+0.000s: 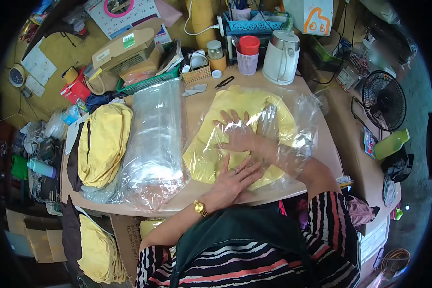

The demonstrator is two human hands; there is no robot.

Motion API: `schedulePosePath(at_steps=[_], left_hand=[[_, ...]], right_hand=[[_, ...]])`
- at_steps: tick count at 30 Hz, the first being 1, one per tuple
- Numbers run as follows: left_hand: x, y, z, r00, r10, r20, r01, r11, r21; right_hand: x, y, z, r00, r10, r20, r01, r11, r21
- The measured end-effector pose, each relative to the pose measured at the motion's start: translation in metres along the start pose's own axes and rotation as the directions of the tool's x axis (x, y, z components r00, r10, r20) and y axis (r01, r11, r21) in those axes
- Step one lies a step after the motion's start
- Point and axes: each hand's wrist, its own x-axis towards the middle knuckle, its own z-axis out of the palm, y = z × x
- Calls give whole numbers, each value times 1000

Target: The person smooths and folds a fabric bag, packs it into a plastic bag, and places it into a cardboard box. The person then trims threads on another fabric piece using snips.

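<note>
A folded yellow cloth item (204, 161) lies inside a clear plastic bag (305, 127) on the table in front of me. My right hand (237, 134) is inside the bag, reaching in from the right, its fingers spread flat on the yellow cloth. Closer to me, my left hand (235, 180), with a gold watch (200, 208) at the wrist, rests on the outside of the bag with its fingers stretched out. Left of the bag is a stack of flat clear plastic bags (154, 129). Beyond that stack sits a pile of yellow cloth items (104, 144) with dark brown parts.
At the back stand a white electric kettle (281, 57), a red-lidded container (248, 45) and a green tray (149, 85). Black snips (224, 82) lie near them. A black fan (384, 101) is on the right. More yellow cloth pieces (100, 249) are stacked below at left.
</note>
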Motion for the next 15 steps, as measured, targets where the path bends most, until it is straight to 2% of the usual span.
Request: schedulePosePath(at_steps=[2,3,5,6,7,9,10,11,12,13,14,15], left_hand=[[-4,-22,17,991,135,6,-135,986,98],[-5,-21,21,992,128,4,-127,987,101],[-2,-18,29,964,265,10,-258,947,-191],[5,-5,17,936,351,-25,-347,911,-220],[3,1,14,943,332,-32,-330,918,-218],[-3,10,7,882,351,313,-247,912,-326],[-5,13,-2,892,332,307,-231,918,-323],[-5,14,-19,959,277,63,-245,920,-306],[-7,9,-34,960,213,-184,-259,923,-283],[-12,-2,-48,949,-40,-312,-28,977,-212],[-16,-16,-63,854,-269,-446,212,962,-174],[-17,-49,-73,786,-281,-551,372,926,58]], right_hand=[[1,-4,5,998,-25,-62,25,1000,-2],[1,-8,7,992,-37,-121,38,999,2],[10,-7,6,997,-55,-52,55,998,-8],[14,-7,6,996,-68,-66,67,998,-9],[17,-8,5,993,-83,-78,83,997,-10],[19,-10,-1,995,-90,-31,90,996,11],[21,-8,0,995,-93,-32,93,996,9],[20,-5,2,995,-91,-35,91,996,6],[19,-2,5,993,-105,-54,109,992,66],[15,0,8,992,-110,-55,114,991,69],[8,1,12,991,-130,-33,132,990,52],[-1,3,15,988,-152,-7,152,988,35]])
